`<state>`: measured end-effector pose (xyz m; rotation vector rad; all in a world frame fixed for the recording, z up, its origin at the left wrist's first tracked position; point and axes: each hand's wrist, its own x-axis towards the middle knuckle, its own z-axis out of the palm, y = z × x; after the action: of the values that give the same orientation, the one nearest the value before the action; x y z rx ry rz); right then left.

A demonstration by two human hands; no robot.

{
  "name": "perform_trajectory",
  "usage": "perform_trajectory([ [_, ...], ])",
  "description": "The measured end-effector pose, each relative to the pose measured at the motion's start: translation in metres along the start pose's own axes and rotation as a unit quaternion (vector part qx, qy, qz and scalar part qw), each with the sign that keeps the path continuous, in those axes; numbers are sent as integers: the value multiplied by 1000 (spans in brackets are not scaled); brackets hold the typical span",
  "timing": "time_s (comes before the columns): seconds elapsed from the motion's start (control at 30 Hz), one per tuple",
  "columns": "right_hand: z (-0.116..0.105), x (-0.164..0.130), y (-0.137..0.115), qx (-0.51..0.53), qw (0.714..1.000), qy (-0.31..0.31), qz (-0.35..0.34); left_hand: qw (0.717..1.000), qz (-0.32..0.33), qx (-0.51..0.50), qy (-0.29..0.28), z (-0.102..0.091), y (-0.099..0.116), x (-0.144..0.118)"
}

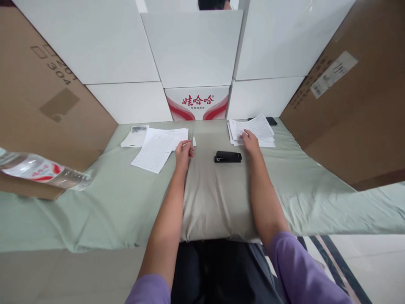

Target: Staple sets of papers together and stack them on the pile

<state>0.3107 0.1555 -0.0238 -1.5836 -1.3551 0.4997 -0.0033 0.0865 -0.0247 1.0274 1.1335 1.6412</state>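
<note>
My left hand (184, 153) hovers or rests at the right edge of the left group of written sheets (155, 150); its fingers are loosely bent and apart, with nothing visible between them. At the near left side of a fanned stack of written papers (259, 128), my right hand (251, 142) has its fingers closed on the sheets. How many it grips is hidden. Between the hands, a black stapler (228, 157) lies on the cloth, touched by neither. A white piece with a dark smudged patch (136, 134) lies beyond the left sheets.
A pale green cloth (218, 198) covers the table. White boxes (196, 50) form a wall behind it. Cardboard boxes stand at the left (47, 93) and right (357, 105). A water bottle (47, 171) is at far left. A dark flat object (271, 121) shows behind the right stack.
</note>
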Motion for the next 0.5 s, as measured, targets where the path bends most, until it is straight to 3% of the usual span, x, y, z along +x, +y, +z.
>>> perform_trajectory([
  [0.1, 1, 0, -6, 27, 999, 25, 8, 978, 81, 187, 41, -17, 7, 3],
  [0.2, 3, -4, -29, 57, 993, 103, -33, 900, 128, 403, 105, -45, 16, 7],
  [0.27, 3, -11, -55, 74, 986, 133, -69, 861, 105, 480, 133, -63, 18, 10],
  [0.37, 5, -35, -105, 111, 982, 105, -109, 853, 43, 507, 116, -81, 15, 15],
  [0.5, 33, -106, -165, 188, 974, -39, -123, 864, 24, 496, 89, -87, 11, 20],
])
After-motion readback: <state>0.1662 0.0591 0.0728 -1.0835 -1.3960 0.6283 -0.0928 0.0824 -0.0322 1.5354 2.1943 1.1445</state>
